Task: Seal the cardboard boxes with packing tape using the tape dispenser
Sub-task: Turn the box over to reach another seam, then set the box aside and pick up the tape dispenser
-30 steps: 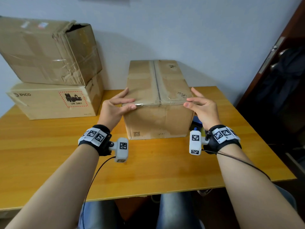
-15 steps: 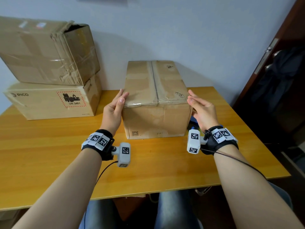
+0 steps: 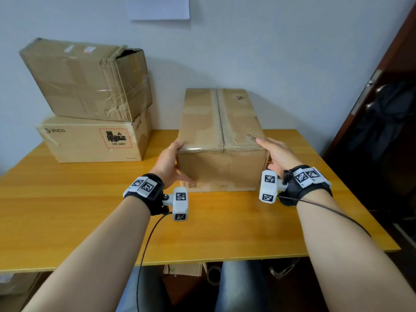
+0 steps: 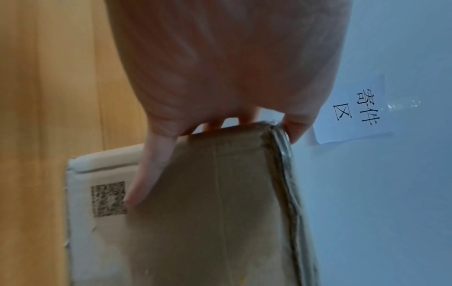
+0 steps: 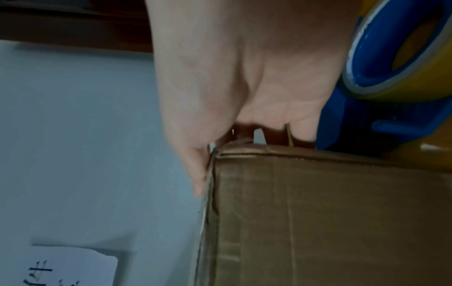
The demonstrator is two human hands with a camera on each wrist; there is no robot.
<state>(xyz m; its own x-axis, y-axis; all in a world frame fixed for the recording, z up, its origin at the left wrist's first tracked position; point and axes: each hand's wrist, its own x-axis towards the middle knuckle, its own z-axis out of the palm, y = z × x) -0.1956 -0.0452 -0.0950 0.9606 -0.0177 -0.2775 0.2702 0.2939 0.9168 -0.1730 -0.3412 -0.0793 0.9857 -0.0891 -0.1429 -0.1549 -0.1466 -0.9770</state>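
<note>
A brown cardboard box [image 3: 221, 122] stands on the wooden table [image 3: 67, 210], its top flaps closed with a taped centre seam. My left hand [image 3: 168, 161] lies against the box's left side at the near corner, fingers straight and thumb [image 4: 149, 170] on the front face. My right hand [image 3: 275, 152] presses flat on the right side, its thumb along the top edge. The blue tape dispenser [image 5: 391, 58] with its roll sits just behind my right palm, beside the box. It is hidden in the head view.
Two more cardboard boxes are stacked at the back left, a worn one [image 3: 90, 79] on a PICO-marked one [image 3: 90, 140]. A paper notice [image 3: 158, 6] hangs on the wall. A dark door [image 3: 382, 109] stands at the right. Bare tabletop lies in front of the box.
Both hands moved from the box's top front edge down onto its left and right sides. The left thumb has come round onto the front face.
</note>
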